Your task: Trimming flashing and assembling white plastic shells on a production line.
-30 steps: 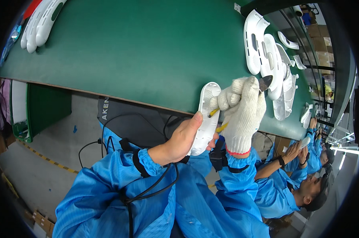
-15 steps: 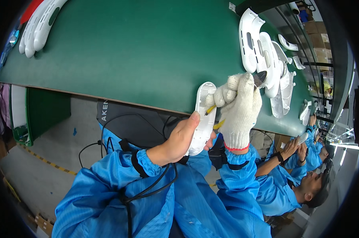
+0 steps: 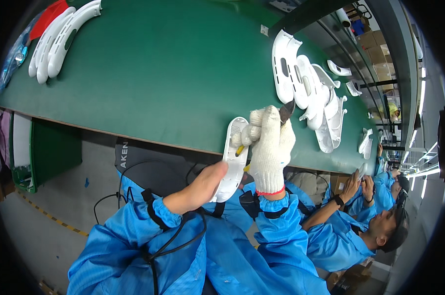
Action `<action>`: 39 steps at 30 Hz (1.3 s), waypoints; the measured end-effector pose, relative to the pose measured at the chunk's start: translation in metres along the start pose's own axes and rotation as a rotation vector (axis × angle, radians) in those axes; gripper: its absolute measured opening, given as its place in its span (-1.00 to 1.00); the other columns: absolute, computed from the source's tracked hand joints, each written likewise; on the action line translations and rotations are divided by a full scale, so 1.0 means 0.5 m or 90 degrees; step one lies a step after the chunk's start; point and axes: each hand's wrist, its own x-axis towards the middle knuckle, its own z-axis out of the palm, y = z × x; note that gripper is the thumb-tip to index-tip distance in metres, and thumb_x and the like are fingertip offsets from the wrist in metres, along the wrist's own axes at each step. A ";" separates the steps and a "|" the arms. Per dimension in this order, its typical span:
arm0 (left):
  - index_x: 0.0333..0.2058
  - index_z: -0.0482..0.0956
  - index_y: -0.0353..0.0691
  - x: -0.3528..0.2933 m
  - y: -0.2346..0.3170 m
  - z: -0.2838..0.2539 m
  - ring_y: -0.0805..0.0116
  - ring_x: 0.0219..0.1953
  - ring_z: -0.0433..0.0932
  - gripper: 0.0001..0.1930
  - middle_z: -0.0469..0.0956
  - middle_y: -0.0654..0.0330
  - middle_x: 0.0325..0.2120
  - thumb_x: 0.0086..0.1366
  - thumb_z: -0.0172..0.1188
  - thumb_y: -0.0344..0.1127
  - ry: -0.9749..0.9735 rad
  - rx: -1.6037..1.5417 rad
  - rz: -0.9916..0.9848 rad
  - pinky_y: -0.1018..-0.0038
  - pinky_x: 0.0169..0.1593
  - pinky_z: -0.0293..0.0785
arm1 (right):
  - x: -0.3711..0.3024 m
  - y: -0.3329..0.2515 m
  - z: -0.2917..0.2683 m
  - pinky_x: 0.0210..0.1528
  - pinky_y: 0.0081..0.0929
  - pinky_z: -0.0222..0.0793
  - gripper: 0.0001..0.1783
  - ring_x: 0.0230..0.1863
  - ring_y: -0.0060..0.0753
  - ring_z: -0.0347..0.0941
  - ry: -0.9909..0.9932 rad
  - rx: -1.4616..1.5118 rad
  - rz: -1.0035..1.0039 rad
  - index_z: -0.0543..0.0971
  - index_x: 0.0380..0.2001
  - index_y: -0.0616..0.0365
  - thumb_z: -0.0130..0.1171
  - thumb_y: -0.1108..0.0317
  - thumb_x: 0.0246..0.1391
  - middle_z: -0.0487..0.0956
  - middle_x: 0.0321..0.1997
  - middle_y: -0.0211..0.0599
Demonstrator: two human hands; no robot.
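A white oblong plastic shell (image 3: 226, 183), perforated with small holes toward its far end, is held tilted at the near edge of the green table. My bare left hand (image 3: 199, 188) grips it along its left side, thumb on top and other fingers mostly hidden beneath. My right hand (image 3: 270, 147), in a white knitted glove with a red cuff edge, is closed around pliers (image 3: 287, 111). Their dark metal jaws point up past the glove, and yellow handle ends stick out below the fingers. The gloved fingers rest by the shell's perforated end.
Several similar white shells (image 3: 308, 88) lie heaped on the table (image 3: 173, 73) at the right. More curved shells (image 3: 60, 42) sit far left beside a red item (image 3: 47, 18). A green bin (image 3: 55, 147) stands below at left. At right, a co-worker in blue (image 3: 348, 233) handles a white part.
The view has shifted, so the heap of shells and both hands appear further left and lower. Both grips stay the same, on the shell and the pliers.
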 end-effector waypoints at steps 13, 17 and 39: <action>-0.03 0.41 -0.43 -0.032 0.030 0.042 0.45 -0.45 0.55 -0.71 0.58 0.13 -0.42 0.50 -0.19 -0.34 0.119 0.302 0.063 0.46 -0.29 0.52 | 0.056 -0.012 0.029 -0.62 -0.47 0.34 -0.67 -0.70 -0.55 0.25 -0.073 0.220 0.024 0.42 -0.31 0.22 0.09 0.14 0.37 0.34 -0.63 -0.43; -0.12 0.47 -0.45 0.005 0.025 0.035 0.46 -0.46 0.56 -0.69 0.59 0.13 -0.45 0.52 -0.18 -0.31 0.175 0.268 0.087 0.48 -0.30 0.52 | 0.051 -0.026 0.016 -0.60 -0.43 0.39 -0.62 -0.67 -0.51 0.30 -0.056 0.162 0.007 0.45 -0.28 0.27 0.07 0.10 0.37 0.35 -0.63 -0.41; -0.09 0.47 -0.44 0.031 -0.004 0.037 0.49 -0.46 0.56 -0.70 0.59 0.17 -0.45 0.54 -0.19 -0.33 0.175 0.214 0.123 0.49 -0.32 0.53 | -0.006 -0.002 0.036 -0.54 -0.33 0.43 -0.68 -0.66 -0.47 0.32 -0.010 0.101 0.008 0.41 -0.27 0.23 0.04 0.15 0.38 0.36 -0.61 -0.38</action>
